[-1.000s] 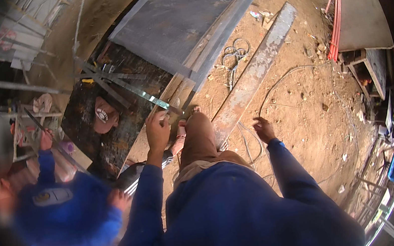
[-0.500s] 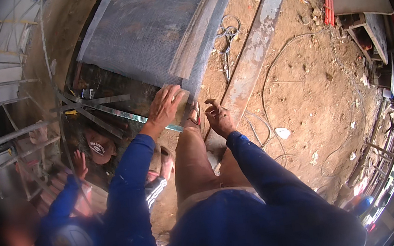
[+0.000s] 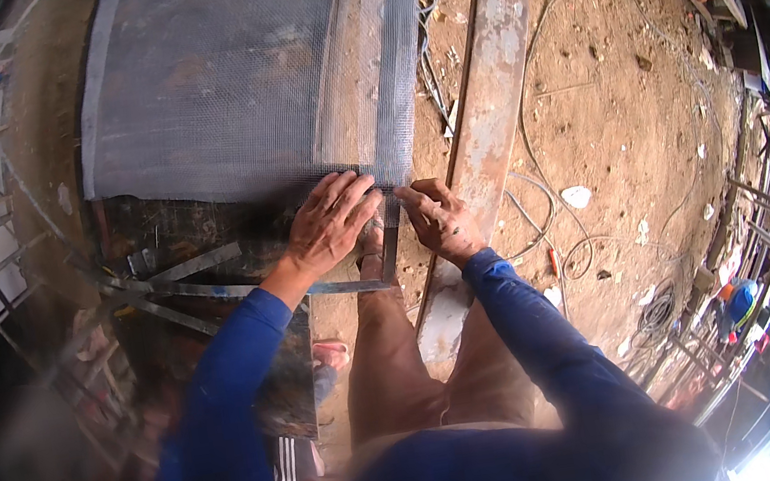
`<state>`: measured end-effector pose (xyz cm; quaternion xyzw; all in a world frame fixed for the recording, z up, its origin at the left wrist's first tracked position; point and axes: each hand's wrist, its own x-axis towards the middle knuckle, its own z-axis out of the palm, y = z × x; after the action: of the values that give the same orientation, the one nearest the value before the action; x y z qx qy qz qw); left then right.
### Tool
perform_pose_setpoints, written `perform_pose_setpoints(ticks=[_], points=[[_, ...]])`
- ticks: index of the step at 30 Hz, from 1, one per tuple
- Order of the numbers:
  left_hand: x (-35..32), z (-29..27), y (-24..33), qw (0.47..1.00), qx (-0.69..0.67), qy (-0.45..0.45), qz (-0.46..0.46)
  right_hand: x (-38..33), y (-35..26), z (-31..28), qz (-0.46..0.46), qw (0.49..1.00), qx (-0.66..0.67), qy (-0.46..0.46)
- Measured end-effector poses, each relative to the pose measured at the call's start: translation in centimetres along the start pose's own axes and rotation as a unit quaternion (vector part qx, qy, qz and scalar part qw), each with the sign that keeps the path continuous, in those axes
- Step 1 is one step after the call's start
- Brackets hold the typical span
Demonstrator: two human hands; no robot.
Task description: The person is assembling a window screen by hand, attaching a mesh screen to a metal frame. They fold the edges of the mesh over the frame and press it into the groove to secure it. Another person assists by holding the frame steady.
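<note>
Right hand has moved in to the near corner of the dark mesh, so it and the left hand are both at that edge, looks like two-handed work now. Mesh lies spread over the tabletop. Each grip's half-curled; can't tell if either's actually pinching it.
</note>
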<state>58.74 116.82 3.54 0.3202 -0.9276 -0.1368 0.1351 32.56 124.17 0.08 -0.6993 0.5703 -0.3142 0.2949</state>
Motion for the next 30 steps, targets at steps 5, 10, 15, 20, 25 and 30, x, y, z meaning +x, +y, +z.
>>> perform_pose_setpoints(ticks=[5, 10, 15, 20, 25, 30], points=[[0.3, 0.2, -0.9, 0.999, -0.005, 0.025, 0.026, 0.0, 0.6, 0.2, -0.029, 0.999, -0.015, 0.022], [0.5, 0.5, -2.2, 0.997, 0.000, 0.044, 0.063, 0.7, 0.9, -0.6, -0.081, 0.992, -0.095, 0.010], [0.4, 0.4, -2.7, 0.994, -0.029, 0.052, 0.086, 1.1, 1.1, -2.1, -0.106, 0.988, -0.106, -0.038], [0.5, 0.3, -2.6, 0.995, -0.034, 0.047, 0.087, 1.5, 1.3, -2.5, -0.124, 0.987, -0.097, -0.041], [0.8, 0.3, -2.3, 0.995, -0.040, 0.052, 0.078, 1.6, 1.5, -2.4, -0.110, 0.990, -0.076, -0.043], [1.3, 0.0, -2.0, 0.996, -0.053, 0.044, 0.059, 1.3, 1.3, -2.0, -0.065, 0.997, -0.021, -0.036]])
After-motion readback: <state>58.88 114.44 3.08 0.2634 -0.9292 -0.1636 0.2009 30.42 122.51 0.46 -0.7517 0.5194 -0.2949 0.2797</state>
